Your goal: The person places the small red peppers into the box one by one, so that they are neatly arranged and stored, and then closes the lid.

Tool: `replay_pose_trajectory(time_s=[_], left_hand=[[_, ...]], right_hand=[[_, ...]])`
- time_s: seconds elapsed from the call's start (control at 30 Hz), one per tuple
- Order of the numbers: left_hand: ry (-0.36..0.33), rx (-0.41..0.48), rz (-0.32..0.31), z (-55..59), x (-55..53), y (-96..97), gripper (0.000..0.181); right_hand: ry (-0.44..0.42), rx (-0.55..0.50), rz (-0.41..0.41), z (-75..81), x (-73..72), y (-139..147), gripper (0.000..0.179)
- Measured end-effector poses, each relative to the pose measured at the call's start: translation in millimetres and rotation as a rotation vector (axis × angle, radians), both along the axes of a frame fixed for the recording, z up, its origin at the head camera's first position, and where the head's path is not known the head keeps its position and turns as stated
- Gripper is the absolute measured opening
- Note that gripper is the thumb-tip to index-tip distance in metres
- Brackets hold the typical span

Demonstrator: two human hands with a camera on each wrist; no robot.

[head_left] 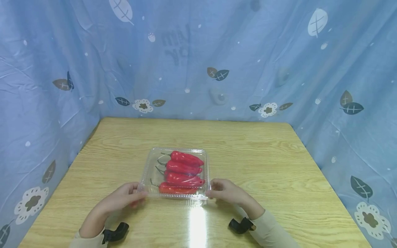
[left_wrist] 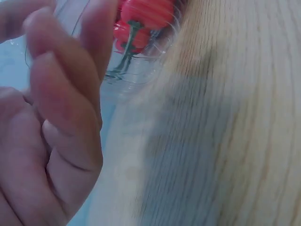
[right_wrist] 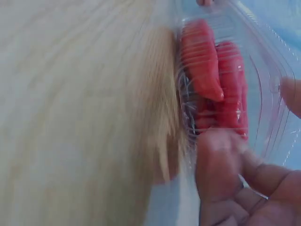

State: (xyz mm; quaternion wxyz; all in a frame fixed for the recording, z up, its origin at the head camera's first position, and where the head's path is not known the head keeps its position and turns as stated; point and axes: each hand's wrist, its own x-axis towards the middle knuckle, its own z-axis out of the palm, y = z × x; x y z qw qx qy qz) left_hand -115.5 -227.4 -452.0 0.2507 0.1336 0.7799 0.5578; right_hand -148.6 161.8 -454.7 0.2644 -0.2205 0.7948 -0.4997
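Note:
A clear plastic clamshell box [head_left: 151,160] with its lid down holds several red peppers [head_left: 183,167], laid in a row with their green stems to the left. At the box's near left corner, my left hand [head_left: 119,199] pinches the edge between thumb and fingers. The right hand [head_left: 228,191] grips the near right corner likewise. In the left wrist view, curled fingers [left_wrist: 66,99] stand beside the stem end of the peppers. Seen from the right wrist, the thumb and fingers [right_wrist: 218,165] hold the box wall. Whether the box's underside touches the table cannot be told.
The wood-grain table [head_left: 248,155] stretches out on all sides of the box. Blue curtains [head_left: 192,62] with leaf and flower prints enclose its back and sides. Black wrist pieces [head_left: 116,232] sit by both cuffs. A bright reflection lies on the table in front.

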Motion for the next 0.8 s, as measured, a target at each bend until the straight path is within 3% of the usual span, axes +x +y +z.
replay_pose_trajectory(time_s=[0.23,0.57,0.8], left_hand=[[-0.003,0.089,-0.069,2.4,-0.1,-3.7,0.037],[-0.045,0.121,-0.047,3.2,2.0,-3.2,0.041],[-0.059,0.116,-0.025,3.8,2.2,-2.8,0.027]], right_hand=[[-0.193,-0.099,0.026,-4.2,0.6,-1,0.040],[-0.241,-0.201,0.018,-12.8,2.5,-1,0.031],[-0.268,-0.241,0.004,-9.8,3.6,-1,0.017]])
